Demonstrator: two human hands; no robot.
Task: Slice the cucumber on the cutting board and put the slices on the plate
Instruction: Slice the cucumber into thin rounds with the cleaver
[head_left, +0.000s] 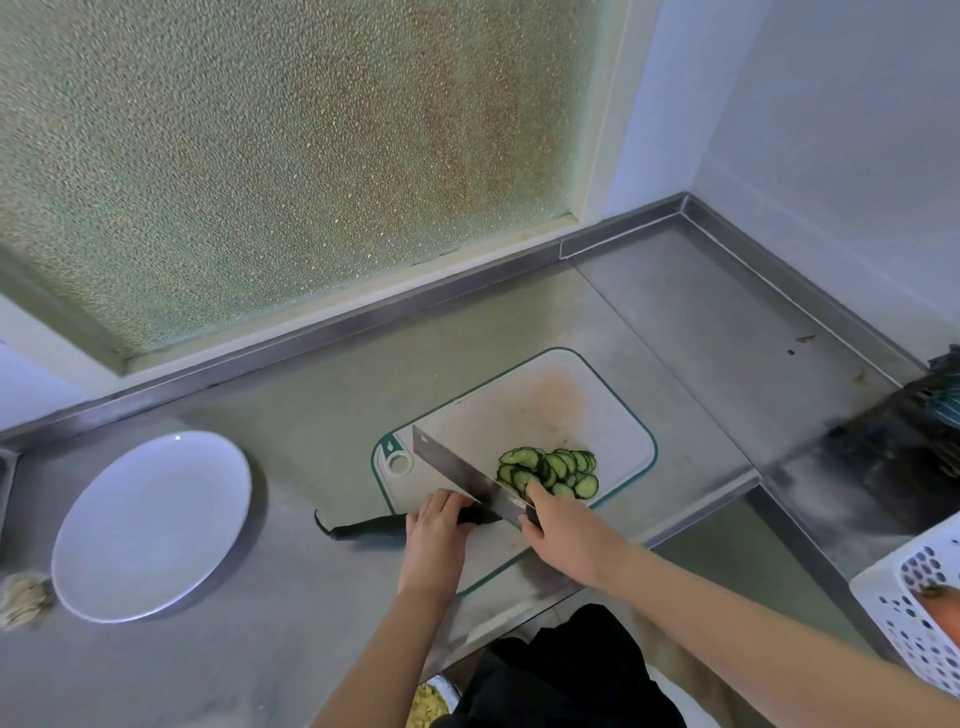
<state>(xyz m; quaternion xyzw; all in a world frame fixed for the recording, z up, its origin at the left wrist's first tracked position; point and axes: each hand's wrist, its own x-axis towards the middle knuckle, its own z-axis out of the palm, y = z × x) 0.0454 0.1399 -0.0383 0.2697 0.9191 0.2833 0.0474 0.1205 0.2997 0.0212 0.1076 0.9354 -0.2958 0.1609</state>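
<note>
Slicing underway, white round plate (150, 525) empty.
Left hand (434, 535) pins the slippery dark-green cucumber (374, 526); right hand (566, 535) wraps the steel cleaver (457, 475).

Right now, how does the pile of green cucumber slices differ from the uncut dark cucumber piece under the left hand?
The pile of green cucumber slices lies loose as thin rounds showing pale flesh; the uncut dark cucumber piece is one long length showing only skin. The slices sit wholly on the white cutting board; the uncut piece trails its stem end off the board onto the steel counter. The left hand pins the piece; nothing touches most slices. Neither is on the white plate.
</note>
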